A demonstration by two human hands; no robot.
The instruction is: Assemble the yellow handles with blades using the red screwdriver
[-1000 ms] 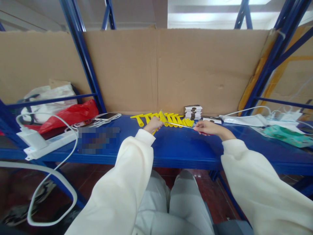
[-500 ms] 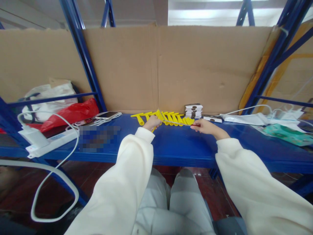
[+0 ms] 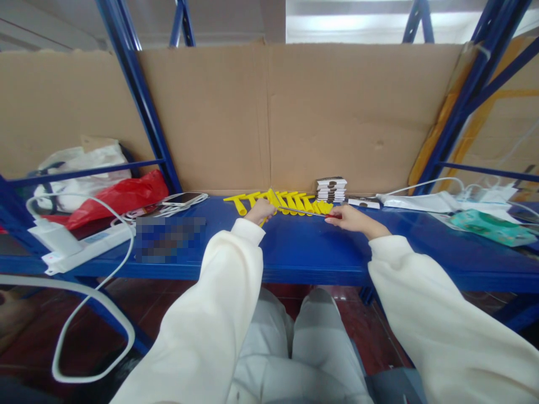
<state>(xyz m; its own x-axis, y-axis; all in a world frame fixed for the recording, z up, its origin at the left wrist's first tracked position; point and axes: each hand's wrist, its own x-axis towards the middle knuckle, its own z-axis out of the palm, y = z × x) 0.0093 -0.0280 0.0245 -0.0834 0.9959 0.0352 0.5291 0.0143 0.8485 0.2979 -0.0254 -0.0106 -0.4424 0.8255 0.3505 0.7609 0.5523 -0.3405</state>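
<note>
My left hand (image 3: pixel 260 211) is closed around a yellow T-shaped scraper (image 3: pixel 273 198), whose head shows above the fingers; the fingers hide much of its handle. In my right hand (image 3: pixel 351 217) is a screwdriver (image 3: pixel 302 212) with a red handle and a long thin metal shaft. The shaft lies nearly level and points left, its tip at the scraper by my left fingers. Behind my hands, several more yellow T-shaped scrapers (image 3: pixel 240 205) lie in a row on the blue shelf (image 3: pixel 311 247).
A stack of small white boxes (image 3: pixel 331 191) stands behind the row, against the cardboard panel (image 3: pixel 337 118). Left are a white power strip (image 3: pixel 90 247), cables, a phone (image 3: pixel 186 198) and a red bag (image 3: pixel 122 196). A green packet (image 3: pixel 492 227) lies right.
The view has shifted slightly. Both hands keep nearly the same places, with the screwdriver still at the scraper; its red handle shows a little more beside my right fingers.
</note>
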